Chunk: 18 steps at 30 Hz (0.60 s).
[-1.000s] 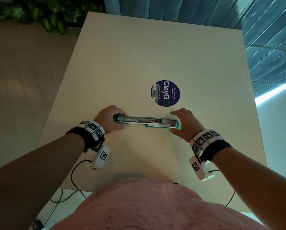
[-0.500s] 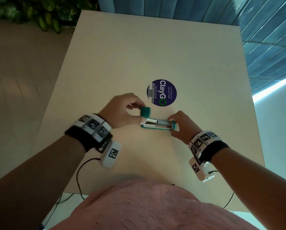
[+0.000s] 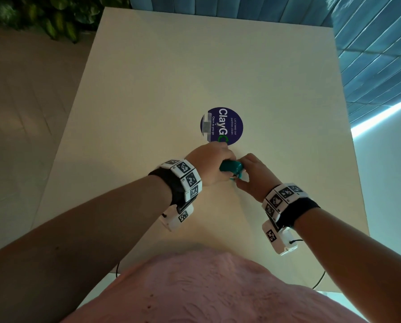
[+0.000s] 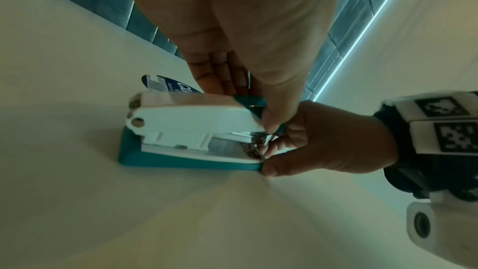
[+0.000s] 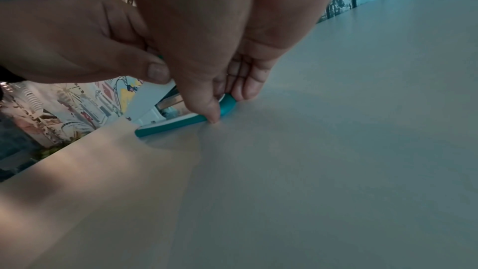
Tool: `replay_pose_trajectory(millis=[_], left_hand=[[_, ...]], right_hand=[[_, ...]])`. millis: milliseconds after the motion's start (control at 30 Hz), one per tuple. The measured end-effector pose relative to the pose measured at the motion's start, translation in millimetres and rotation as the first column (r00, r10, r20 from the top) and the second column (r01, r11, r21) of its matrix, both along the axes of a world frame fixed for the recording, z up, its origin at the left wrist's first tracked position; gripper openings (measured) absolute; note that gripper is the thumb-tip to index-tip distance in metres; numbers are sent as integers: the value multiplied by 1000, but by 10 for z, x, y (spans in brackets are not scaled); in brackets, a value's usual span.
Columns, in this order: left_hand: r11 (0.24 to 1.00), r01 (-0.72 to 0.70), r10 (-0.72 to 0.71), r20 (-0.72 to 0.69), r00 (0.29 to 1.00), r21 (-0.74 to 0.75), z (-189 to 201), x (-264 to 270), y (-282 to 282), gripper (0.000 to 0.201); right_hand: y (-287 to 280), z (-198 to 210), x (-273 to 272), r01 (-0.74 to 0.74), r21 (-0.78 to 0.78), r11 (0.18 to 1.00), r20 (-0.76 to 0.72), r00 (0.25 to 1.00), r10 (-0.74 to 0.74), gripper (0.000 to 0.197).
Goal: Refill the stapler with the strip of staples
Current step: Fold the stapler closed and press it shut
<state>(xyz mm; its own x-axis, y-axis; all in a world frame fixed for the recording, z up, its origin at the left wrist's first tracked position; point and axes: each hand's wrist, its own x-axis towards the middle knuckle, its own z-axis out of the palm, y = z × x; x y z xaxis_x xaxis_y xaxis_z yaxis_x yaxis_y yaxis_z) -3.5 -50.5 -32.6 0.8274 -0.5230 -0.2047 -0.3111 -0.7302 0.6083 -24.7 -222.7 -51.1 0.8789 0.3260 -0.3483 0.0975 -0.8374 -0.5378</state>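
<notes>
Surface: pale beige table (image 3: 218, 73), matte, with a round dark-blue sticker (image 3: 227, 123) near the middle. Room: teal panelled wall (image 3: 369, 50) behind and to the right with a bright light strip (image 3: 381, 117), leafy plant (image 3: 43, 17) at far left, tan floor (image 3: 20, 124) on the left. Right wrist view also shows a colourful mural past the left table edge.

Stapler (image 3: 231, 168), teal base, white top, sits on the table just nearer than the sticker, roughly mid-width. Top arm is down close over the base; a metal rail shows in the narrow gap at the front end. Staple strip itself not distinguishable.

Left hand (image 3: 208, 164): fingers curled over the top arm, thumb on its side near the front, gripping it. Right hand (image 3: 255, 178): thumb and fingertips pinch the front end of the base, thumb tip touching the table.

Edges: near edge runs under the torso, close behind the wrists. Left and right edges well apart from the hands. Wide bare table beyond the sticker to the far edge, and on both sides of the stapler.
</notes>
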Motion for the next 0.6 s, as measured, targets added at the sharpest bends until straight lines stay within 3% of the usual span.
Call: replay_pose_trajectory(millis=[367, 500, 600], left_hand=[[966, 94, -103, 24, 994, 243, 59, 11, -119, 34], [983, 74, -79, 22, 997, 166, 25, -35, -35, 41], [992, 30, -36, 46, 998, 126, -69, -100, 192, 66]], right_hand=[[1, 14, -11, -13, 23, 1000, 36, 999, 12, 27], [-6, 11, -30, 16, 36, 999, 33, 999, -17, 29], [-18, -6, -46, 21, 22, 1000, 47, 999, -22, 36]])
